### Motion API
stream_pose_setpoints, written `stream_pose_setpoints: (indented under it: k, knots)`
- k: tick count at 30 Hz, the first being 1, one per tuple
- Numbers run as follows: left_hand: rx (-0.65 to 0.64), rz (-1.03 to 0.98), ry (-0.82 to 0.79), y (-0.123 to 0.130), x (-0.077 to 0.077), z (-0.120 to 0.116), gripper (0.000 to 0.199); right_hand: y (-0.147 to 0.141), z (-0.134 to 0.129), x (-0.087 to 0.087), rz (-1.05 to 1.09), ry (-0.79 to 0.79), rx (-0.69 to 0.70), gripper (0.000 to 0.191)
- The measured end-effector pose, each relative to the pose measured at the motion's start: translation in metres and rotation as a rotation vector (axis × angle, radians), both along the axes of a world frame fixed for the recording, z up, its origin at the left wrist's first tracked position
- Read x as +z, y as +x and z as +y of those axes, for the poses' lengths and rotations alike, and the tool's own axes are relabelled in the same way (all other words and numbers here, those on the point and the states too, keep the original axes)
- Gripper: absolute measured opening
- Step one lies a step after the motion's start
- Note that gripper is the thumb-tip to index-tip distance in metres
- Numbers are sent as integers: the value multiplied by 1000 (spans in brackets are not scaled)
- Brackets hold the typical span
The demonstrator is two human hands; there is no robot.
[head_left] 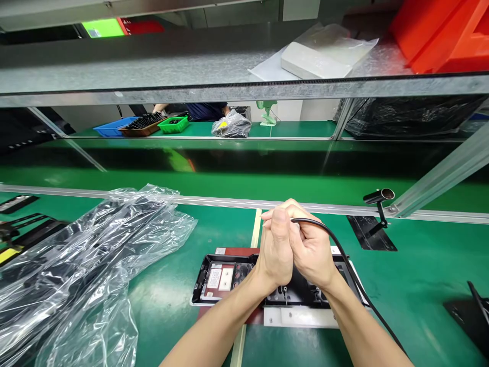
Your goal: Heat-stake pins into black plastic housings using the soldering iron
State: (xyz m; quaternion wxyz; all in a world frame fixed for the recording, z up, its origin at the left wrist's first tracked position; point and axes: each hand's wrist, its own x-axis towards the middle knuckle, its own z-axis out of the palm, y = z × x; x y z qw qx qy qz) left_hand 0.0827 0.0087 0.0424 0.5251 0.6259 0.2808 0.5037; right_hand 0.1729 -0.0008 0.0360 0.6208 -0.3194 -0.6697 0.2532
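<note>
My left hand (pixel 275 250) and my right hand (pixel 311 244) press together, fingers curled, above a long black housing (pixel 198 283). A black cable (pixel 346 260) comes out of my right hand's grip at the top and bends down to the lower right. What my left fingers close around is hidden by the hands. Below my wrists, the housing lies open side up, showing a white label (pixel 214 278), a pale plate with two holes and dark round parts. Under it sit a reddish-brown board (pixel 254 318) and a white metal bar (pixel 300 317).
Clear plastic bags (pixel 114 255) with dark contents cover the left of the green bench. A black holder with a metal tube (pixel 379 195) stands at right. A metal shelf (pixel 153 66) crosses above. Beyond the belt (pixel 229 178) are bins (pixel 173 125) and part of a person.
</note>
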Motion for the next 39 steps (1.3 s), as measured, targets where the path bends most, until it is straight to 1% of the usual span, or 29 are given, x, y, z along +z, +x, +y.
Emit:
stream_pose_setpoints:
  k: [3, 7, 10, 15, 22, 28, 34, 39]
  knots:
    - [31, -63, 84, 2, -1, -1, 70, 0, 1, -2, 22, -21, -26, 28]
    - [39, -55, 111, 4, -1, 0, 70, -2, 3, -4, 65, -33, -34, 28]
    - [43, -64, 105, 5, -1, 2, 67, -3, 3, -4, 74, -22, -43, 22]
    - [51, -41, 89, 5, -1, 3, 63, -3, 3, -3, 30, -6, -82, 25]
    - [31, -71, 98, 6, -2, 4, 60, -2, 4, -5, 29, 12, -85, 22]
    - [51, -32, 114, 5, 1, 4, 62, -2, 5, -9, 12, -4, -101, 23]
    - [38, -51, 114, 5, 0, 4, 64, -1, 6, -11, -1, 4, -107, 27]
    - [38, -49, 100, 4, -1, 4, 65, -1, 7, -12, 14, 12, -97, 25]
